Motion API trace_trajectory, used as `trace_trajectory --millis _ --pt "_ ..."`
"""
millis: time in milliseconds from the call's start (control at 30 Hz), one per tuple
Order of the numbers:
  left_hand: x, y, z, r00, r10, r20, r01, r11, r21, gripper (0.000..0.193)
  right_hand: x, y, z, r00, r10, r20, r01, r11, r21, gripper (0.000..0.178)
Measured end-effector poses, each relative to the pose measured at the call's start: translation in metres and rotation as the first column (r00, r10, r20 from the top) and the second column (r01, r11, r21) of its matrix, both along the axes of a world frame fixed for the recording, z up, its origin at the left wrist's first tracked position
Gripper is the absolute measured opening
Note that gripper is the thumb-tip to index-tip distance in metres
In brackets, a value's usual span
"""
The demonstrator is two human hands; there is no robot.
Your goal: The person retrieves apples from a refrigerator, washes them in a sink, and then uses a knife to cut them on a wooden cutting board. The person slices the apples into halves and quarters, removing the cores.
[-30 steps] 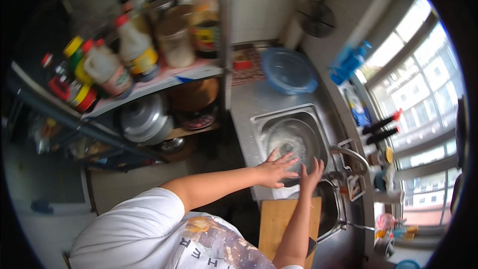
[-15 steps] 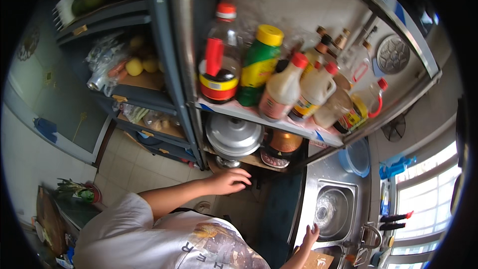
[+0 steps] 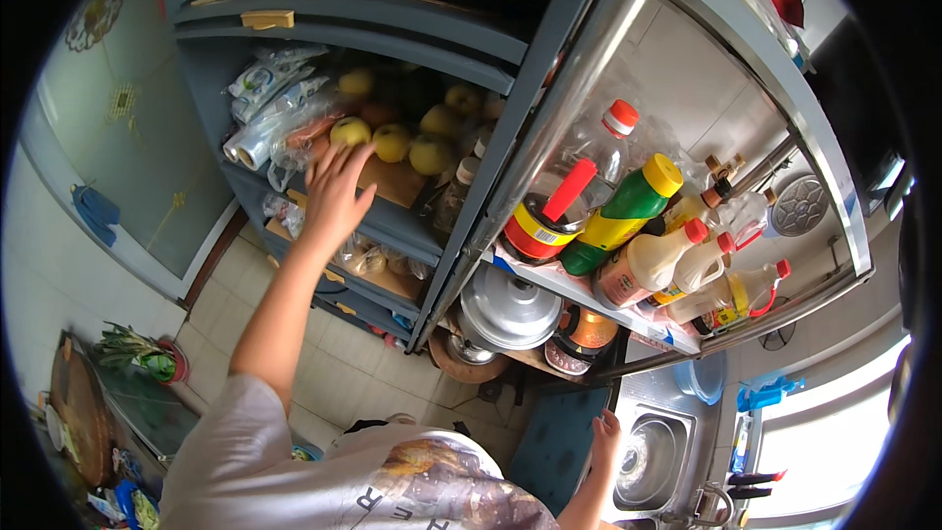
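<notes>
My left hand (image 3: 337, 194) reaches out to the shelf cabinet with its fingers spread, and nothing is in it. Its fingertips overlap the lower edge of a yellow round fruit (image 3: 350, 132); whether they touch I cannot tell. Beside that one lie more yellow fruits (image 3: 391, 143), partly in shadow on a brown board (image 3: 392, 183). Rolls in clear plastic (image 3: 257, 142) and a white packet (image 3: 265, 79) sit left of the fruit. Low on the right, my right hand (image 3: 605, 435) hangs near the sink (image 3: 655, 461), fingers loosely bent and no object visible in it.
A metal rack (image 3: 599, 69) holds several sauce bottles, among them a green bottle with a yellow cap (image 3: 628, 201). Below stands a silver lidded pot (image 3: 510, 309). A cabinet upright (image 3: 491, 196) separates fruit from rack. A potted plant (image 3: 147, 353) is at the left.
The view has swung left toward the cabinet. My left hand has moved from in front of the pot up to the fruit shelf, its fingers spreading. My right hand stays by the sink.
</notes>
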State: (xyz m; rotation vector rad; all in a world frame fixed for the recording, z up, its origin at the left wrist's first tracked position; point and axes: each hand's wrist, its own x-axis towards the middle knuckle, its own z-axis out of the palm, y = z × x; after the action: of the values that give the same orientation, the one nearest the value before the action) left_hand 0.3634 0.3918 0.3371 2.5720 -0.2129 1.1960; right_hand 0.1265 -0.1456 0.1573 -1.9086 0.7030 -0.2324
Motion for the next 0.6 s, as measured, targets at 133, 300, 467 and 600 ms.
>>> trace_trajectory --millis 133,300,467,600 --pt "0.055 0.028 0.017 0.987 0.014 -0.162 0.022 0.977 0.213 0.062 0.016 0.012 0.010 0.997 0.071 0.006 -0.071 0.997 -0.012 0.036" --pt "0.082 0.022 0.019 0.886 0.090 -0.455 0.092 0.927 0.363 0.060 0.003 0.016 0.005 1.000 0.002 -0.026 -0.002 1.000 0.015 0.036" --pt "0.101 0.039 -0.015 0.973 0.019 -0.228 0.060 0.940 0.336 0.058 -0.016 0.021 -0.004 0.997 -0.004 -0.078 0.005 1.000 0.005 0.035" --pt "0.095 0.026 -0.006 0.993 -0.006 -0.114 0.050 0.922 0.384 0.064 -0.028 0.024 0.000 0.996 -0.024 -0.082 0.026 0.999 0.024 0.036"
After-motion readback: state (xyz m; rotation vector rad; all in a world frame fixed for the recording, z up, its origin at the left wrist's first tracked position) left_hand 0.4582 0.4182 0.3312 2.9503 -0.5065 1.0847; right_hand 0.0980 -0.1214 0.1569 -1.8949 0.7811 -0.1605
